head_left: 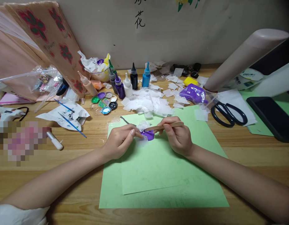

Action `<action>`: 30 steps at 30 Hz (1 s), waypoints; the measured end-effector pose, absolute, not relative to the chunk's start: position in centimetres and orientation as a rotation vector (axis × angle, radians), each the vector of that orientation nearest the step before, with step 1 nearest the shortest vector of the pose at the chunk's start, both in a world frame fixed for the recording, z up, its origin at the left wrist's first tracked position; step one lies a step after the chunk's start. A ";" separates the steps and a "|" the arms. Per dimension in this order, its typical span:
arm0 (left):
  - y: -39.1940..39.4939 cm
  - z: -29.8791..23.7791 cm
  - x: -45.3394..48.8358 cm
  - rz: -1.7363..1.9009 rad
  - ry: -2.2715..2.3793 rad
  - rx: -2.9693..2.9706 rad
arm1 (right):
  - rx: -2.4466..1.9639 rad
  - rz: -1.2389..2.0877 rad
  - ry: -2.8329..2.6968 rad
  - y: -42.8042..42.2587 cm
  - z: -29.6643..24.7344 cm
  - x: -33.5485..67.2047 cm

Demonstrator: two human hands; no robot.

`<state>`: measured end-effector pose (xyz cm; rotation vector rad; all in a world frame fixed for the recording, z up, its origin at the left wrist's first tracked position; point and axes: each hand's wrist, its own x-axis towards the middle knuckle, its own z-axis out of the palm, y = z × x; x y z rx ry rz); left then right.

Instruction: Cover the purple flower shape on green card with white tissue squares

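A flat wooden craft stick point(173, 124) is gripped in my right hand point(180, 136), its tip pointing left over a purple clay shape point(149, 135) on the green paper point(158, 168). My left hand point(120, 140) is closed, fingertips pressed together at the left edge of the purple shape. What they pinch, if anything, is hidden. Just behind the fingertips sits a ruffled white paper tuft point(143, 125). A thin white paper square point(141, 141) lies under the left fingertips. A dark stem-like line point(127, 121) runs from the paper's upper left toward the tuft.
Behind lie a pile of white paper squares point(148, 104), several paint bottles point(134, 76) and a paint palette point(104, 102). Purple clay in plastic point(193, 93), black-handled scissors point(228, 114) and a phone point(272, 117) are at right. Blue brushes point(71, 125) and a glue gun point(8, 114) lie left.
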<state>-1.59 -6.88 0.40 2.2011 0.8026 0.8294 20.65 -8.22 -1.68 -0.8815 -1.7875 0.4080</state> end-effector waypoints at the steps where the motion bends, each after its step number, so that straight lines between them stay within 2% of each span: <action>1: -6.9 0.4 -1.6 0.824 0.809 2.207 | -0.896 0.402 -1.786 -8.2 -1.6 20.7; 10: -6.9 0.4 -1.4 0.686 0.879 2.312 | -0.952 0.394 -1.763 -8.2 -1.5 20.6; 15: -6.9 0.4 -1.4 0.657 0.945 2.316 | -0.693 0.399 -1.684 -8.6 -1.5 21.0; 21: -6.9 0.4 -1.4 0.659 0.910 2.355 | -0.636 0.236 -1.953 -8.4 -1.1 20.9; 30: -6.7 0.4 -1.3 0.647 0.903 2.374 | -0.671 0.136 -1.981 -8.4 -1.2 20.8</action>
